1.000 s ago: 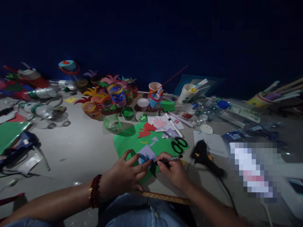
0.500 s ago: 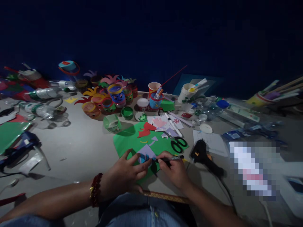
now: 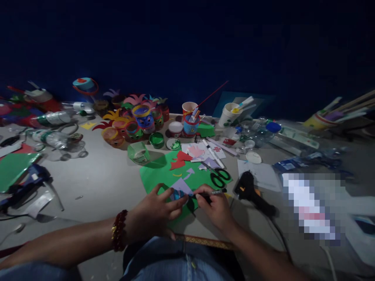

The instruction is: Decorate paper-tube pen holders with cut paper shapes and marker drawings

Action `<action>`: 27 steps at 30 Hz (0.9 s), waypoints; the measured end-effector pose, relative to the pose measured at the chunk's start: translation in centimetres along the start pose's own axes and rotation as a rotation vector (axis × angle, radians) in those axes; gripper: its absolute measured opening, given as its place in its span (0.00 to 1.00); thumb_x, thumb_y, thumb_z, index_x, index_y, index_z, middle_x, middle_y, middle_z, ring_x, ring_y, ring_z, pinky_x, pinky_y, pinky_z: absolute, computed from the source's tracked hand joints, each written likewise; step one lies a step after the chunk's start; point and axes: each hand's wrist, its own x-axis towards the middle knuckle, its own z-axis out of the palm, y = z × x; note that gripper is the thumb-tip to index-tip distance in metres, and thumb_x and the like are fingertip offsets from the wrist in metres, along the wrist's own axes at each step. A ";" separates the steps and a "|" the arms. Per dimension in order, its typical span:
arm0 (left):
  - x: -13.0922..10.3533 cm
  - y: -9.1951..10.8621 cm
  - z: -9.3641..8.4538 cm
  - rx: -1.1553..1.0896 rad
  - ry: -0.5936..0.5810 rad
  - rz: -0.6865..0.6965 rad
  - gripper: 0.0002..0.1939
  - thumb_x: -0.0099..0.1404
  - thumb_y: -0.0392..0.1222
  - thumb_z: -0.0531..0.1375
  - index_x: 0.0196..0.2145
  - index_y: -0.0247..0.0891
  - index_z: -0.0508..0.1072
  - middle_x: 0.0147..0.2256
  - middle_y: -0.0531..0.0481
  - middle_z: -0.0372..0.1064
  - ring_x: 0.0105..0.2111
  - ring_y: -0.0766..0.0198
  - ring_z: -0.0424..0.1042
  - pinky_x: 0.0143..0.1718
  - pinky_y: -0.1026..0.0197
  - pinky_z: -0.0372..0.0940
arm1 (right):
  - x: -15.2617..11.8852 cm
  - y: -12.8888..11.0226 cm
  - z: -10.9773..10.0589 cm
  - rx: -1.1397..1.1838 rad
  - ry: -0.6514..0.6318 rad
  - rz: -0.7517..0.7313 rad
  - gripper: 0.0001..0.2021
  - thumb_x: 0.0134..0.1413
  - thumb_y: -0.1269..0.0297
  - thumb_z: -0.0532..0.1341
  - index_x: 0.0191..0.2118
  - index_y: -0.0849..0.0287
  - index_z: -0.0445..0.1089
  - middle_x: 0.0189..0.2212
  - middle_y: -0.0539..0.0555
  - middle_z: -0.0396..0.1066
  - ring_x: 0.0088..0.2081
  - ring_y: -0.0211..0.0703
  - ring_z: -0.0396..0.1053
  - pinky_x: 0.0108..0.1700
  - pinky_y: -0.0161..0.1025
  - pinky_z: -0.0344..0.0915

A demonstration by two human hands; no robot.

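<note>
My right hand [image 3: 215,207] grips a black marker [image 3: 218,191], its tip end pointing left toward a small blue paper piece [image 3: 177,194]. My left hand [image 3: 159,208] rests with fingers spread over that blue piece and partly hides it. Under both lies a lilac paper [image 3: 182,185] on a large green sheet [image 3: 155,171]. Red paper scraps [image 3: 179,159], a lilac arrow-shaped cutout [image 3: 189,173] and a thin yellow strip [image 3: 177,175] lie farther up the green sheet. Black-handled scissors [image 3: 220,177] rest at its right edge.
A black glue gun [image 3: 253,193] with a cord lies right of my right hand; a blue one [image 3: 27,183] is at far left. Behind stand decorated cups [image 3: 143,119], a green paint jar [image 3: 156,139], a marker cup [image 3: 191,127] and plastic bottles [image 3: 55,138].
The marker and my right fingers have shifted very slightly on the blue piece. My left hand stays in place. The whole view has drifted a little.
</note>
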 end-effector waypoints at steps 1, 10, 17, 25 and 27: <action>0.0 -0.1 0.0 -0.003 0.003 0.006 0.38 0.60 0.72 0.52 0.57 0.43 0.68 0.65 0.44 0.56 0.54 0.43 0.62 0.51 0.41 0.56 | 0.0 0.0 0.0 -0.005 0.004 0.001 0.11 0.58 0.65 0.53 0.30 0.57 0.71 0.21 0.49 0.70 0.25 0.41 0.70 0.29 0.34 0.62; 0.3 -0.7 -1.0 -0.025 0.008 0.054 0.32 0.60 0.68 0.57 0.52 0.43 0.71 0.65 0.46 0.57 0.53 0.44 0.62 0.48 0.44 0.59 | -0.2 0.2 0.0 -0.031 0.008 0.016 0.11 0.58 0.64 0.53 0.30 0.58 0.71 0.22 0.49 0.70 0.26 0.41 0.69 0.29 0.34 0.61; 0.5 -1.3 -1.8 -0.017 -0.011 0.105 0.26 0.62 0.60 0.59 0.51 0.41 0.71 0.66 0.45 0.56 0.52 0.45 0.63 0.44 0.47 0.60 | -0.1 -0.1 -0.2 -0.047 0.051 0.013 0.11 0.56 0.64 0.53 0.29 0.56 0.71 0.22 0.49 0.72 0.27 0.42 0.70 0.30 0.34 0.63; 0.9 -1.7 -2.9 -0.002 -0.056 0.136 0.26 0.59 0.58 0.62 0.50 0.41 0.71 0.66 0.45 0.54 0.51 0.46 0.64 0.43 0.49 0.60 | -0.2 0.0 -0.3 -0.070 0.055 0.030 0.11 0.57 0.64 0.53 0.29 0.57 0.71 0.21 0.49 0.72 0.26 0.42 0.71 0.30 0.34 0.61; 1.0 -1.8 -2.9 -0.002 -0.047 0.148 0.27 0.59 0.60 0.62 0.50 0.41 0.71 0.66 0.44 0.54 0.50 0.46 0.64 0.43 0.49 0.60 | -0.2 0.0 -0.3 -0.074 0.062 0.025 0.12 0.57 0.64 0.53 0.29 0.57 0.71 0.21 0.49 0.71 0.25 0.41 0.70 0.29 0.34 0.61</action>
